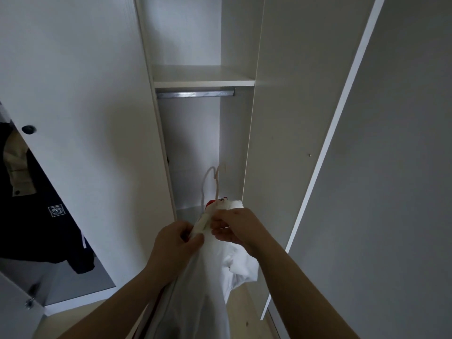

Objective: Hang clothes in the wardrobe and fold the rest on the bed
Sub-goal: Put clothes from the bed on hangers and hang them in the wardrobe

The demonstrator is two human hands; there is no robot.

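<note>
Progress seems early; left hand (176,243) and right hand (236,228) grip white cloth garment (241,264) on pale plastic hangers (216,185); upper-centre silver metal rail (195,94) bare.

White garment (242,265) cut off below; hanger hooks (216,184) blurred; dark jacket (36,228) cropped left.

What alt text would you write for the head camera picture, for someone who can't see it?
A left hand and right hand grip white clothes on hangers before an open wardrobe, below its metal rail and shelf. A dark jacket hangs in the section to the left.
</note>
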